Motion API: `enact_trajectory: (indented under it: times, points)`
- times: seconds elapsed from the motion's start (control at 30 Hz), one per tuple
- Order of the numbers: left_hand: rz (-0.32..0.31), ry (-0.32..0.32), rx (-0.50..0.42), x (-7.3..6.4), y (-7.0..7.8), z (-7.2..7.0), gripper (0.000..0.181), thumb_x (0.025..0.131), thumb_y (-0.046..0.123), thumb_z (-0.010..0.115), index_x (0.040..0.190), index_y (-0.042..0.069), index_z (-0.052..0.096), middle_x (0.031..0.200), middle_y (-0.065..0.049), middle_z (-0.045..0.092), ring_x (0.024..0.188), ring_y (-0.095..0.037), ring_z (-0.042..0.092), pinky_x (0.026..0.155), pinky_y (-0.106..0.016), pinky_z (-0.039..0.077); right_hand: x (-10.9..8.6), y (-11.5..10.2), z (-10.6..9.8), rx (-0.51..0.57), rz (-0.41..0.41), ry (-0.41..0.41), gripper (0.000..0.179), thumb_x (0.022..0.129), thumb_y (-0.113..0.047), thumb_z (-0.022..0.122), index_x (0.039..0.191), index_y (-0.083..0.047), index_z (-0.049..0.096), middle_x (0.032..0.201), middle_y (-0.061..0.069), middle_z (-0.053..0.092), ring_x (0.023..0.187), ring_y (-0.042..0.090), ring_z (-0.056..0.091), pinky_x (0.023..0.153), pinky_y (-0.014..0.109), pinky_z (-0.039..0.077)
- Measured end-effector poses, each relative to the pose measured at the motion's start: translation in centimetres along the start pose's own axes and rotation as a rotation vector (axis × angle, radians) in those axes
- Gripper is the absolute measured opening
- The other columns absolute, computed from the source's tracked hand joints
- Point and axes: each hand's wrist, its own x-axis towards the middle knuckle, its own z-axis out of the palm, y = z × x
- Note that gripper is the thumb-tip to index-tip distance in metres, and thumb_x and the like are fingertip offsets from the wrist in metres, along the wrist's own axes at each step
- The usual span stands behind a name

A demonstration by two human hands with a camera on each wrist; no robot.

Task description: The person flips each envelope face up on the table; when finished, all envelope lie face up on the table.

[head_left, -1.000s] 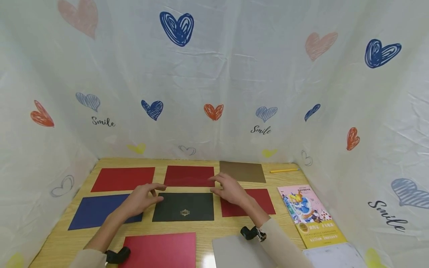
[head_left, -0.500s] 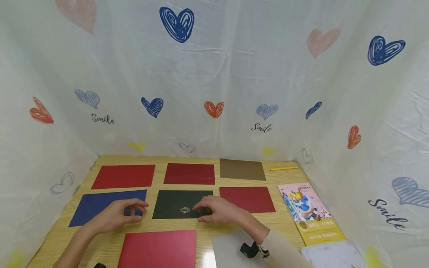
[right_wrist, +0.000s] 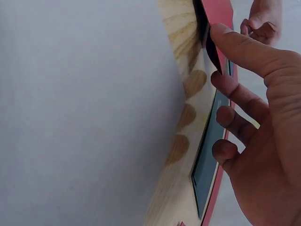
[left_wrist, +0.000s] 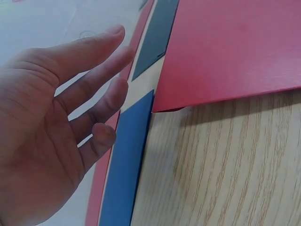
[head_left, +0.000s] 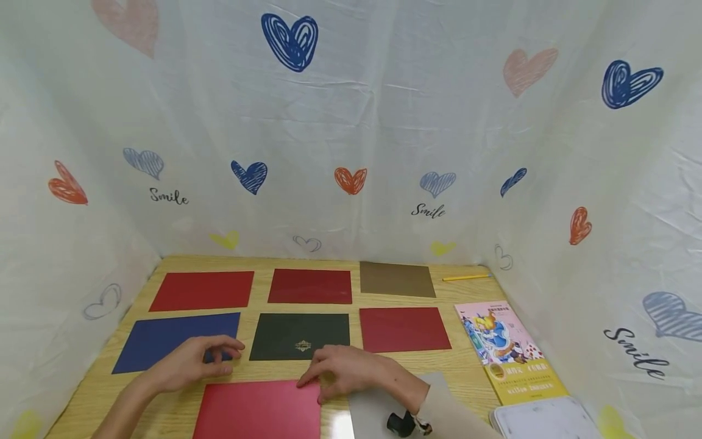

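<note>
A pinkish-red folder [head_left: 258, 411] lies at the near edge of the table. My right hand [head_left: 351, 373] pinches its far right corner, with the index finger at the far edge and the thumb at the right edge. In the right wrist view the thumb [right_wrist: 244, 47] touches the folder's edge [right_wrist: 220, 12], and a dark gap shows under it. My left hand [head_left: 186, 363] hovers over the near right part of a blue folder [head_left: 164, 335], fingers loosely bent, holding nothing. The dark green folder [head_left: 298, 335] with a gold emblem lies just beyond the right hand.
Two red folders [head_left: 203, 291] [head_left: 309, 286] and a brown one [head_left: 397, 279] form the back row. Another red folder [head_left: 404, 329] lies right of the green one. A grey sheet [head_left: 378, 414] sits under the right forearm. A pencil [head_left: 466, 278] and picture book [head_left: 510, 347] lie at right.
Both hands have come nearer and drawn back from the green folder. The right hand has moved down to the pinkish-red folder's corner; the left has settled over the blue folder.
</note>
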Motion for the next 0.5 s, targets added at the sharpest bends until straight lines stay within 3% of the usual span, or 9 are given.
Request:
enact_trajectory:
  times: [0.17,0.33,0.5]
  points:
    - [-0.051,-0.035,-0.013,-0.3,-0.3,0.0,0.039,0.094,0.027,0.072,0.128,0.009,0.066,0.109,-0.002,0.071,0.082,-0.006,0.059,0.065,-0.025,0.044,0.0,0.0,0.5,-0.081,-0.034,0.001,0.031,0.094,-0.046,0.069,0.125,-0.043,0.069,0.119,-0.017,0.055,0.107,-0.006,0.047,0.086,0.008,0.037]
    - [-0.089,-0.058,-0.026,-0.4,-0.4,0.0,0.041,0.089,0.026,0.076,0.126,0.009,0.067,0.105,0.002,0.071,0.079,-0.007,0.058,0.067,-0.024,0.044,-0.5,0.3,0.5,-0.13,-0.005,0.041,0.028,0.092,-0.047,0.071,0.12,-0.043,0.072,0.115,-0.016,0.055,0.1,-0.004,0.047,0.083,0.009,0.037]
    - [-0.061,-0.051,-0.031,-0.6,-0.8,0.1,0.041,0.086,0.021,0.079,0.125,0.01,0.068,0.104,0.003,0.071,0.075,-0.007,0.057,0.065,-0.024,0.046,-1.2,1.0,0.1,-0.157,0.02,0.062,0.026,0.092,-0.044,0.072,0.118,-0.043,0.073,0.113,-0.015,0.055,0.098,-0.002,0.047,0.082,0.01,0.038]
